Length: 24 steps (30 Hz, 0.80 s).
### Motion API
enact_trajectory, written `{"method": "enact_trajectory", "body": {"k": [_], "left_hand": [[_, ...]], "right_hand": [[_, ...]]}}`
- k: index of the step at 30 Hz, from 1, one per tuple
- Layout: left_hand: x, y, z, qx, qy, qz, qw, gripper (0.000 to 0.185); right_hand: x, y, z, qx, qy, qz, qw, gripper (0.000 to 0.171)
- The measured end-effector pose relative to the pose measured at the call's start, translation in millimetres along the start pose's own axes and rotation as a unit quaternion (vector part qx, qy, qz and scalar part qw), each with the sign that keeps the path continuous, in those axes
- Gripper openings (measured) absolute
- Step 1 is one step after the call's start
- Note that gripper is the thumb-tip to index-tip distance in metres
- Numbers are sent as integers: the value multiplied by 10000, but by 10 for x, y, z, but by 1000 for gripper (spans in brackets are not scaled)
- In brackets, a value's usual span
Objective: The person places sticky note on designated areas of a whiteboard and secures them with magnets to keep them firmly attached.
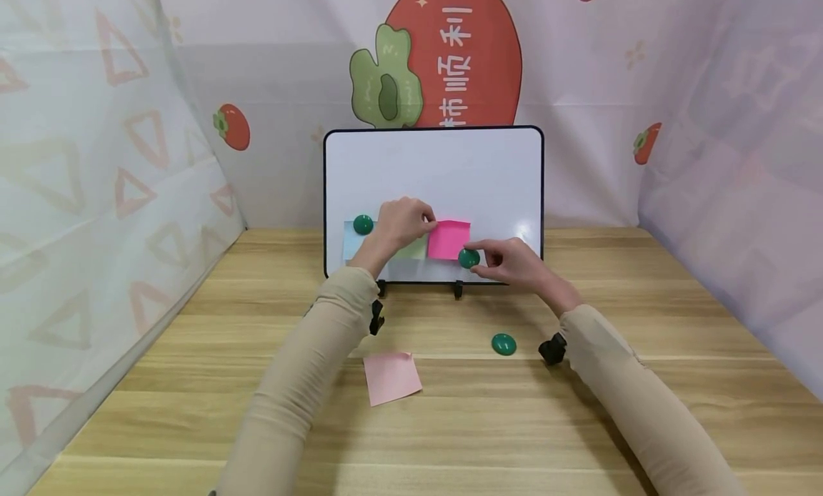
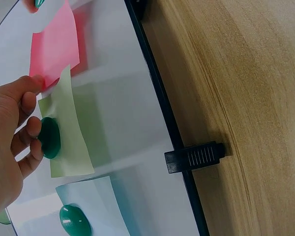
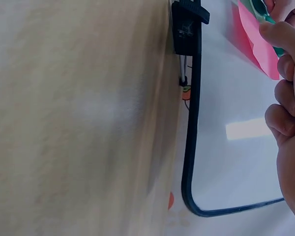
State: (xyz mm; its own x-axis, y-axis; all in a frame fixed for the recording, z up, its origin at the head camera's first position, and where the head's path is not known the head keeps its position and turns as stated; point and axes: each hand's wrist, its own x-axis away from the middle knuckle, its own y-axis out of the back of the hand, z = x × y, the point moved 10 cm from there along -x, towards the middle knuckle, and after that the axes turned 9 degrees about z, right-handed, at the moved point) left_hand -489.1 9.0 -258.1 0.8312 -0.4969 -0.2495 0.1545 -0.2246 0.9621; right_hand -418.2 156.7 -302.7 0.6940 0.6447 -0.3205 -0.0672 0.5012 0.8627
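While both hands work at board, risks run near to far. Pale pink note (image 1: pixel 392 378) and spare green magnet (image 1: pixel 504 344) lie loose on table (image 1: pixel 579 439), well apart from hands. Right hand (image 1: pixel 514 264) pinches green magnet (image 1: pixel 469 258) at 5 o'clock corner of hot pink note (image 1: pixel 449 239); magnet off paper edge (judgement) means note drops. Left hand (image 1: pixel 400 223) pinches note's 9 o'clock edge against whiteboard (image 1: pixel 437 167); letting go early tilts it. Hard push could rock board on feet.
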Motion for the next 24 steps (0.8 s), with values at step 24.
{"method": "enact_trajectory", "body": {"k": [24], "left_hand": [[55,11,-18,-256,-149,-255,9992,17]], "right_hand": [[-548,175,-30,880,-138,-606,9942,45]]}}
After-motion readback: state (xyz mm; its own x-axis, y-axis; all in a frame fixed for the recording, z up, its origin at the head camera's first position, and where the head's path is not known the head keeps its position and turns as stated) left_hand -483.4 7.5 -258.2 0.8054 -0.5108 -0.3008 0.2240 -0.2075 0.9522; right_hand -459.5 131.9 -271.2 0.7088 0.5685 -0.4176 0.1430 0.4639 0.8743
